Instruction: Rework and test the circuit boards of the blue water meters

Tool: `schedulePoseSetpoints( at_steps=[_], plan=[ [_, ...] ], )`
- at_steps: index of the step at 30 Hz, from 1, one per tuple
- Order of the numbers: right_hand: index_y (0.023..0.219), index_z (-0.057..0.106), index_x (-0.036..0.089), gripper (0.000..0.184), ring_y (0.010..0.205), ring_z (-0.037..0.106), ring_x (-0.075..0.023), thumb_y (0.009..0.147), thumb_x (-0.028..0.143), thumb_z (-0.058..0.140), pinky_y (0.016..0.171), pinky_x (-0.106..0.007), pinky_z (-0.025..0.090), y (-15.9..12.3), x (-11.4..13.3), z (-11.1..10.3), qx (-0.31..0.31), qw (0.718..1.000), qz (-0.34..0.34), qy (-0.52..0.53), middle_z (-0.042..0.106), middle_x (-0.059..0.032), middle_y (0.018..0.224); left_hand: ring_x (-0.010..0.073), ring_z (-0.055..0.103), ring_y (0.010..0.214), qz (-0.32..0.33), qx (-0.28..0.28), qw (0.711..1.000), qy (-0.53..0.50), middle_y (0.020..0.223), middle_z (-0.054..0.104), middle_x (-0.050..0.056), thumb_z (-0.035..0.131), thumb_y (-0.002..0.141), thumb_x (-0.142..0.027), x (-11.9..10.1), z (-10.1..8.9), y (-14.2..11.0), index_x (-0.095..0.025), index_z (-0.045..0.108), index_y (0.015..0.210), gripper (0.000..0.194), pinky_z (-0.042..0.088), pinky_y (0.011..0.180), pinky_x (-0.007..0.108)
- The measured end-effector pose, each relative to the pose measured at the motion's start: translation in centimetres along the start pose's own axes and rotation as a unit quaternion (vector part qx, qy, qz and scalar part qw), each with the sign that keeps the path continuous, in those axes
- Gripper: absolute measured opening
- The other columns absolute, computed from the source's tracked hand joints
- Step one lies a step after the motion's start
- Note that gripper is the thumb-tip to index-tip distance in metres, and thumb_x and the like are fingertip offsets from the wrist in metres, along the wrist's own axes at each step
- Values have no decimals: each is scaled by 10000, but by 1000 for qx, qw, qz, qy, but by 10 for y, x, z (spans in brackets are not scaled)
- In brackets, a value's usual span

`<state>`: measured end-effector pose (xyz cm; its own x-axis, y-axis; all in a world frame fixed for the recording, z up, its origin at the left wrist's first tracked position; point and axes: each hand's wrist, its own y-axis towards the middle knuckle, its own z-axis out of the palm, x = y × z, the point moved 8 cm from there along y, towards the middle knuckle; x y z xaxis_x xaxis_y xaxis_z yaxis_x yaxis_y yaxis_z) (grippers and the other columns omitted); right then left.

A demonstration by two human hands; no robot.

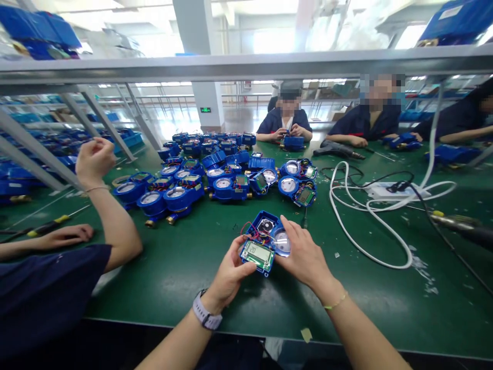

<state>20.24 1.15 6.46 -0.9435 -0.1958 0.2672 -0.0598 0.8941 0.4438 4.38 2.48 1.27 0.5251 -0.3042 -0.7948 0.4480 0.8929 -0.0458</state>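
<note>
A blue water meter (pixel 265 226) with its cover off rests on the green table (pixel 185 277) in front of me, red wires and a round dial showing inside. My left hand (pixel 229 275) pinches the near left edge of its green display board (pixel 257 254). My right hand (pixel 304 254) grips the meter's right side, fingers curled over the dial. Both hands are closed on this one unit.
Several more blue meters (pixel 215 180) are heaped mid-table. A co-worker's arm (pixel 103 205) rises at the left, with a screwdriver (pixel 57 222) beside it. White cable (pixel 370 210) and a power strip (pixel 389 191) lie to the right. Other people sit across the table.
</note>
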Motion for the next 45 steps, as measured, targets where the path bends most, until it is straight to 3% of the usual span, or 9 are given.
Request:
schedulePoseSetpoints(
  at_steps=[5,11,14,17,22,29,35,40,45],
  plan=[
    [1485,235,173,865,1260,439,-341,779,336,709,1015,-536,431,-5,-21,2,-31,998,-22,56,425,-179,1393,195,638,1019,9,14,1000,12,1181,662,71,846,620,-201,1,7,-1,-218,516,1191,660,481,886,273],
    [1458,310,185,781,1346,348,-286,792,301,700,1131,-487,292,14,-36,-14,-30,989,-76,122,409,-145,1430,201,612,1077,25,42,999,18,1223,629,75,827,651,-182,8,18,6,-216,484,1216,661,460,947,300],
    [1477,276,192,847,1377,297,-284,775,351,724,1148,-471,254,26,-52,-9,-13,985,-72,160,352,-144,1471,194,605,1086,39,51,998,25,1212,623,64,811,673,-169,11,21,13,-219,469,1222,648,461,949,297],
    [1494,227,182,964,1339,355,-331,735,441,762,1105,-526,303,27,-75,9,8,980,-33,198,367,-181,1453,190,613,1063,53,51,997,24,1200,620,58,818,665,-187,14,22,22,-223,455,1222,665,477,920,292],
    [1492,205,174,974,1294,413,-338,746,488,745,1071,-556,329,14,-100,33,13,967,41,251,383,-192,1437,182,615,1076,73,62,995,19,1219,601,52,808,676,-171,18,27,33,-237,440,1215,656,491,923,297],
    [1501,197,206,966,1360,334,-298,740,474,729,1123,-488,276,4,-105,39,33,957,97,273,301,-147,1507,170,633,1043,98,54,993,24,1209,602,42,812,670,-168,19,30,46,-248,438,1198,652,513,902,291],
    [1524,97,208,1076,1319,405,-295,711,476,749,1089,-477,335,-3,-112,43,61,949,131,281,298,-154,1511,162,627,1057,113,46,991,61,1196,604,40,817,666,-179,20,28,53,-252,431,1185,651,499,908,275],
    [1519,121,233,1021,1269,468,-301,721,432,725,1049,-493,383,-8,-110,45,51,948,169,265,366,-131,1477,179,612,1049,139,-15,981,138,1173,603,51,839,633,-216,19,21,57,-240,417,1174,686,476,908,300],
    [1515,137,221,1000,1239,496,-334,740,491,708,988,-514,439,-14,-102,44,34,950,199,237,412,-145,1446,200,595,1017,169,-76,959,216,1114,613,56,839,634,-304,14,17,59,-223,412,1162,684,456,867,314]
  ],
)
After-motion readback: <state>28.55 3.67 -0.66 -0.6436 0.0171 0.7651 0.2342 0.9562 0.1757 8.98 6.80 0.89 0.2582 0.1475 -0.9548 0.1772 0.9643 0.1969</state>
